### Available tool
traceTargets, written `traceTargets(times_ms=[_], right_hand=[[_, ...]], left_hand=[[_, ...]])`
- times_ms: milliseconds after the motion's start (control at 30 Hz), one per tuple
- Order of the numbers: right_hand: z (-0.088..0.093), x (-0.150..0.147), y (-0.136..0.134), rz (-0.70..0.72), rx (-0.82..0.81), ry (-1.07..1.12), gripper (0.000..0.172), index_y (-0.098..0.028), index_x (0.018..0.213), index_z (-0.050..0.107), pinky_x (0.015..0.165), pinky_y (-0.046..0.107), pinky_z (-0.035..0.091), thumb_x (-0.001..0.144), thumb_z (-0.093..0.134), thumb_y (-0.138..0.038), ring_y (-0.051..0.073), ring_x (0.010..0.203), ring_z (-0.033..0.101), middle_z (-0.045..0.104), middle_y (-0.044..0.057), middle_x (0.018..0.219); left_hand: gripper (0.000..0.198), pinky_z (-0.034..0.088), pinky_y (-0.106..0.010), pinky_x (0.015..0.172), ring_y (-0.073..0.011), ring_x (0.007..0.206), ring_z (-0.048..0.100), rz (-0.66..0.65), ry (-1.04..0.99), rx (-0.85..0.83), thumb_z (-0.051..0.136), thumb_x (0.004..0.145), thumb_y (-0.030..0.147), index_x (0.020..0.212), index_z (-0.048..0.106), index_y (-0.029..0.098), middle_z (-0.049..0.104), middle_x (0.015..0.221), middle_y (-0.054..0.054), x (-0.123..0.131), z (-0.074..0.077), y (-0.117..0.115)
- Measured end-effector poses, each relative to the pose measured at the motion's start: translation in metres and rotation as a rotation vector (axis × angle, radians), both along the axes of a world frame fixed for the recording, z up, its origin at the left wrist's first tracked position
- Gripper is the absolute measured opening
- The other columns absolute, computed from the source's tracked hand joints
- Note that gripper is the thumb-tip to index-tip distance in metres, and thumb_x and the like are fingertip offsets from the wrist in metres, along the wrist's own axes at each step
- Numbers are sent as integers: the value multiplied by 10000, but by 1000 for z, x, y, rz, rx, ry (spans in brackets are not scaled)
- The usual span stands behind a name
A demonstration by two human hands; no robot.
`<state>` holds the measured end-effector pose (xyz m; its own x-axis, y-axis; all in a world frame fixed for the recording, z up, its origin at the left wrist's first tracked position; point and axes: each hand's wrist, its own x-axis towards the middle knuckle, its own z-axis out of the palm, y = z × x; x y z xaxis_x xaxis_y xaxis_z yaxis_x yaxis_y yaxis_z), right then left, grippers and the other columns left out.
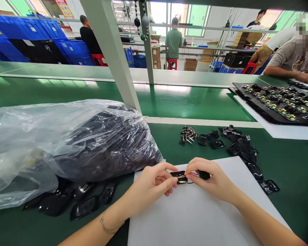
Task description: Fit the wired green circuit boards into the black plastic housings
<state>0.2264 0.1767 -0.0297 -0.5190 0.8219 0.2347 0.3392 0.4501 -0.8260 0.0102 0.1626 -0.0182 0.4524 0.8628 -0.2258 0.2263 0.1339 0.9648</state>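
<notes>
Over a white sheet [179,215], my left hand [152,184] grips the left end of a small black plastic casing [181,173] between thumb and fingers. A pale metal strip lies inside the casing. My right hand [212,177] pinches a thin red wire [194,173] at the casing's right end. Beside that wire, a small green circuit board [204,175] sits under my right fingers, partly hidden by them. A short dark wire shows below the casing.
A clear plastic bag [110,143] of black parts lies left, with loose black casings [84,207] before it. Small metal pieces [188,135] and black covers [242,145] lie beyond the sheet. A black tray [279,118] holds wired assemblies. A post [113,51] rises ahead; people sit behind.
</notes>
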Motion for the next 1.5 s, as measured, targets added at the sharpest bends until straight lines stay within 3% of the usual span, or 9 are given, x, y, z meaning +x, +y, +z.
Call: traceTargets(times_ms=[100,200,300,500,1000,1500], right_hand=[[-4,1,3,-6,-83,-75,122,-214,798,638,576,227,430,865,559,-150,124,708,541,611,22,825],[-7,1,5,-12,-104,-113,131,-217,790,629,584,230,430,861,548,-142,125,707,537,603,19,831],[-8,1,5,-21,-89,-130,137,-217,792,619,591,232,427,861,536,-134,123,699,531,602,15,822],[-9,0,5,-18,-68,-193,139,-220,799,596,567,222,401,859,521,-119,111,665,506,605,0,818],[-6,-3,5,2,32,-195,152,-198,750,533,496,199,345,821,489,-71,102,622,443,545,-1,743],[-5,-1,7,19,-4,-229,163,-210,764,528,533,210,351,862,467,-95,108,637,446,561,-7,763]], left_hand=[[160,530,-234,552,-155,675,657,36,264,440,484,912,220,967,626,170,708,788,-29,-6,2,0],[237,571,-300,662,-190,776,674,-7,445,946,410,943,143,920,645,145,713,894,-75,-5,-3,0],[279,584,-321,759,-199,857,683,-91,502,1183,373,956,104,947,651,113,718,976,-103,-3,-9,0],[306,584,-305,839,-182,924,686,-211,525,1263,354,952,69,1029,649,95,734,995,-85,-5,-15,1],[297,582,-361,763,-210,872,660,-248,572,1239,333,949,74,1095,590,83,694,950,-118,0,-22,0],[308,588,-354,752,-212,836,659,-256,600,1240,311,948,63,1095,582,56,676,921,-122,2,-22,1]])
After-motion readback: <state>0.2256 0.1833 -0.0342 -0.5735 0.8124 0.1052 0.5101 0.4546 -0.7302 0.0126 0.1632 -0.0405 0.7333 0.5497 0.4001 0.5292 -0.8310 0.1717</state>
